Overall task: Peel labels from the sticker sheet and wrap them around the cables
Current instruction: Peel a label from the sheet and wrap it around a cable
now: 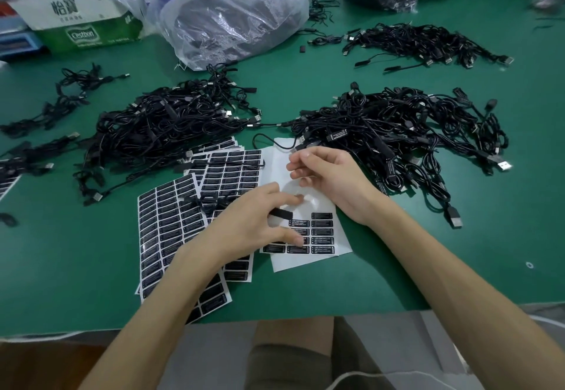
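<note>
Pinching a peeled black label [280,214] above the sticker sheet [307,262], the left hand [250,224] holds its long axis crosswise. The right hand [331,180], nearer the cables [397,132] heaped on the bench [412,270], has its fingers [298,157] loosely curled; whether they grip 1, I cannot tell.

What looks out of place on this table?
The sticker sheets lie fanned askew with stray cables across them, and a small black piece sits alone near the plastic bag.
</note>
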`<state>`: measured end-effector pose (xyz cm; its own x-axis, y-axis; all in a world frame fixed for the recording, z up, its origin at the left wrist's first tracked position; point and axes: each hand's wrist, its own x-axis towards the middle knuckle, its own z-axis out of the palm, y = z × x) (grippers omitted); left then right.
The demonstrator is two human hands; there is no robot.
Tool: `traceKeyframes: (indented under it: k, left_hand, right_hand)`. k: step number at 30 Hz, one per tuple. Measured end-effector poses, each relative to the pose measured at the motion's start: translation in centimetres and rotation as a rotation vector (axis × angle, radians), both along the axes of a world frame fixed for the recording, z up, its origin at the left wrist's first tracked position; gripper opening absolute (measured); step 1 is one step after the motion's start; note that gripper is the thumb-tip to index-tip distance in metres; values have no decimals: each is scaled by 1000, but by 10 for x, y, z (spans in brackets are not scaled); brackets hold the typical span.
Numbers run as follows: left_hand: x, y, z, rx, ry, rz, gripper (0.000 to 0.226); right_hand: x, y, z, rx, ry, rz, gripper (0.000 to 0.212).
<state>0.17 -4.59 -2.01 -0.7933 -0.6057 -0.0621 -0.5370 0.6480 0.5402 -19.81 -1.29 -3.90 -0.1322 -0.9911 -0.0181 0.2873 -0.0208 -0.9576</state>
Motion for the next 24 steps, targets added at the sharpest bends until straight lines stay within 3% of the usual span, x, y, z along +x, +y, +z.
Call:
traceKeyframes:
  k: [5, 10, 15, 24]
  left_hand:
    - [-5, -4, 1, -2, 69, 61, 44]
    - [-8, -14, -4, -52, 221, 131, 27]
    - [-6, -19, -13, -80, 358, 170, 17]
    - [-4, -24, -20, -111, 418, 173, 13]
  right_hand:
    - [0, 2, 1, -67, 18, -50, 20]
    - [4, 6, 4, -134, 214, -77, 17]
    - [8, 7, 5, -168, 417, -69, 14]
    - [8, 3, -3, -192, 542, -106, 4]
